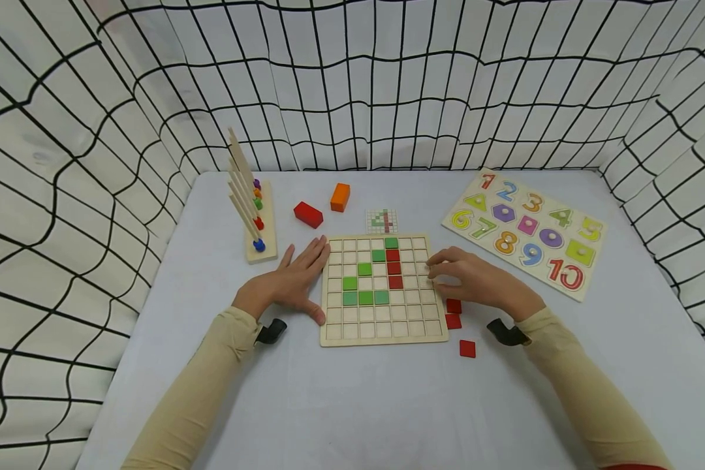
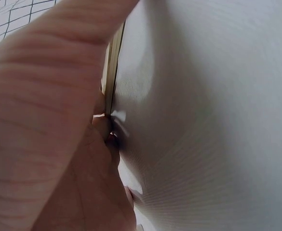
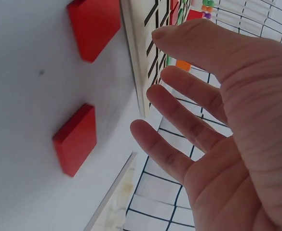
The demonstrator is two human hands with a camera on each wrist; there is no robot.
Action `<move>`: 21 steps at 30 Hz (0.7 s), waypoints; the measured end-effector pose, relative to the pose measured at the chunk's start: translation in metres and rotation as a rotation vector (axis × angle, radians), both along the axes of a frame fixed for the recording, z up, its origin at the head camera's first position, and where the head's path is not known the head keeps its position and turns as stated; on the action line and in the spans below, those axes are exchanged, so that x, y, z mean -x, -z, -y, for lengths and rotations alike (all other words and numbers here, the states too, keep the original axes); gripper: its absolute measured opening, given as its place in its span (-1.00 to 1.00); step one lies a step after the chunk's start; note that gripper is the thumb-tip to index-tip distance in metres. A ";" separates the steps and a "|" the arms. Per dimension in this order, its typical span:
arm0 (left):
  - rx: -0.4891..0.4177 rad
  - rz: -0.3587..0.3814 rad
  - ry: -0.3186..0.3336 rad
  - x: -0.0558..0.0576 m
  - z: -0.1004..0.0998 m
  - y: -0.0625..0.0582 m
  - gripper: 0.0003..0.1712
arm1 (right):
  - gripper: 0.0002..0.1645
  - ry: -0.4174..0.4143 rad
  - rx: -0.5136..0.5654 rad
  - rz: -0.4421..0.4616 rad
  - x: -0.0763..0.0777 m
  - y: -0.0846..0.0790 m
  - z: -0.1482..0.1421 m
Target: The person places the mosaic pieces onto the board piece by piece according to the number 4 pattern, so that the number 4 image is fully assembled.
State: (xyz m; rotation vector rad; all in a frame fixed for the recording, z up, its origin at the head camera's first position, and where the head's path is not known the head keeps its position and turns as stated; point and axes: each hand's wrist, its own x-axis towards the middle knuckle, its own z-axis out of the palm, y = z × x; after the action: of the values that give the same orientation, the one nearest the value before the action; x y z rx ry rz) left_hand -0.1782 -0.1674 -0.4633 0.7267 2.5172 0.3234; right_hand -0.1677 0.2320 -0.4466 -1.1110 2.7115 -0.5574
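Observation:
A wooden grid board [image 1: 383,332] lies flat on the white table, with several green tiles [image 1: 365,269] and a column of three red tiles [image 1: 393,268] set in its squares. My left hand [image 1: 294,281] rests along the board's left edge, fingers spread and thumb near the lower corner. Over the right edge hovers my right hand [image 1: 470,277], its fingers loosely bent; the right wrist view shows nothing between thumb and fingers. Loose red tiles [image 3: 78,139] lie on the table just right of the board. A small pattern card [image 1: 382,221] sits behind the board.
To the back left stands a peg stand [image 1: 262,253] with upright sticks and coloured beads. A red block [image 1: 308,215] and an orange block [image 1: 340,197] lie behind the board. At the back right is a number puzzle board [image 1: 525,232]. Black netting [image 1: 364,104] surrounds the table.

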 end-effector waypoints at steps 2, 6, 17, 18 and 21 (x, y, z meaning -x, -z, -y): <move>-0.002 0.002 -0.003 0.000 0.000 -0.001 0.78 | -0.70 0.009 0.010 0.007 -0.001 0.000 -0.005; -0.007 0.004 -0.006 -0.001 0.000 -0.002 0.78 | -0.69 0.023 0.015 -0.007 -0.004 0.002 -0.015; -0.014 0.008 -0.002 -0.002 0.001 -0.002 0.77 | -0.73 0.072 -0.016 -0.116 -0.015 0.007 -0.042; -0.015 0.008 -0.001 -0.002 0.001 -0.002 0.77 | -0.73 0.085 -0.024 -0.115 -0.016 0.007 -0.044; -0.017 0.009 -0.002 -0.002 0.001 -0.003 0.77 | -0.76 0.116 -0.040 -0.086 -0.018 0.007 -0.049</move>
State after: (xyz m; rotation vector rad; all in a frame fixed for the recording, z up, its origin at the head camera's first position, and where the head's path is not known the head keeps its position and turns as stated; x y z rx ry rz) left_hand -0.1765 -0.1686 -0.4607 0.7278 2.5095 0.3484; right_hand -0.1500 0.2807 -0.4539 -0.9946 2.8622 -0.4795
